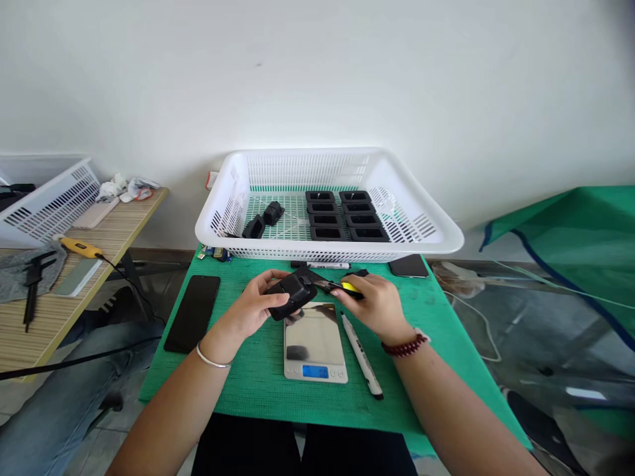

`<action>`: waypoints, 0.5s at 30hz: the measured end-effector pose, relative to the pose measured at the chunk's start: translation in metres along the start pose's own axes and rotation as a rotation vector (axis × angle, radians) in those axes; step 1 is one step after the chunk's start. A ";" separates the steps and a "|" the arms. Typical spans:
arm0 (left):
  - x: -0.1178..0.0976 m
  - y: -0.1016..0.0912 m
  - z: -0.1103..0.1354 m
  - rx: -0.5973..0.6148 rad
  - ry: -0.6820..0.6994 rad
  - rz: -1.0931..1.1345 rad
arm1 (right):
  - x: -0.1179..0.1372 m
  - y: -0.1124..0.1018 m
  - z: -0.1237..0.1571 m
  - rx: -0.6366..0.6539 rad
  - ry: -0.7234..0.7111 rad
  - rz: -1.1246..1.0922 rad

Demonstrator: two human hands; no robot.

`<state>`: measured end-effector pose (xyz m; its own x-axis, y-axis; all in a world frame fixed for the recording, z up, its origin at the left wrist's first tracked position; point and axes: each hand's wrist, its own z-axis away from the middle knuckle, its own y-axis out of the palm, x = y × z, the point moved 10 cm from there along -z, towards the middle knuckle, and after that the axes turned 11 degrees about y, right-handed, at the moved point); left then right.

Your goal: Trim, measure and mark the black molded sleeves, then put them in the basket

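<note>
My left hand (265,299) is closed around a black plastic housing (292,295), thumb on its near face, above the left part of a small digital scale (316,340). In my right hand (374,301) is a black-and-yellow-handled hand tool (347,287) with a metal end; whether it is pliers or a knife I cannot tell. Its metal end meets the housing's upper right side, by a thin black projecting piece (303,266). The scale's blue display is lit and appears to read zero. Beside the scale lies a white marker (362,357) with a black cap.
Behind my hands, a white plastic basket (431,225) holds several black rectangular frames (327,233) and black pieces (254,227). On the green cloth (258,390) lie phones (192,314) and another marker (328,265). A wooden table (106,244) stands left, beside another person's leg (94,390).
</note>
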<state>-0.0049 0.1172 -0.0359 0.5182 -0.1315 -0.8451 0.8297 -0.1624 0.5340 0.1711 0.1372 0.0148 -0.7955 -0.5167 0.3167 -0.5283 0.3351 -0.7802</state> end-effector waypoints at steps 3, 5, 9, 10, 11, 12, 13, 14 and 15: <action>-0.007 -0.003 -0.002 -0.027 0.066 -0.037 | -0.001 -0.001 0.000 -0.002 0.002 -0.017; -0.010 -0.006 -0.003 -0.050 0.099 -0.044 | 0.000 -0.001 -0.001 0.000 -0.003 -0.023; -0.012 -0.011 -0.002 -0.096 0.116 -0.007 | 0.008 -0.002 -0.001 0.016 -0.064 -0.056; -0.012 -0.011 -0.001 -0.102 0.117 -0.001 | 0.009 -0.002 -0.001 0.020 -0.075 -0.064; -0.013 -0.012 -0.001 -0.109 0.119 0.002 | 0.010 -0.002 -0.001 0.019 -0.076 -0.067; -0.013 -0.012 -0.001 -0.118 0.124 0.002 | 0.009 -0.003 -0.001 0.010 -0.067 -0.065; -0.015 -0.013 -0.001 -0.125 0.132 0.001 | 0.008 -0.005 -0.001 -0.003 -0.051 -0.058; -0.016 -0.014 -0.001 -0.132 0.140 -0.001 | 0.005 -0.006 0.000 -0.022 -0.030 -0.047; -0.017 -0.014 -0.002 -0.135 0.146 -0.007 | 0.002 -0.008 0.000 -0.043 -0.008 -0.037</action>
<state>-0.0248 0.1232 -0.0291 0.5288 0.0135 -0.8487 0.8486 -0.0294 0.5283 0.1735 0.1335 0.0222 -0.7730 -0.5358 0.3399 -0.5695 0.3496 -0.7440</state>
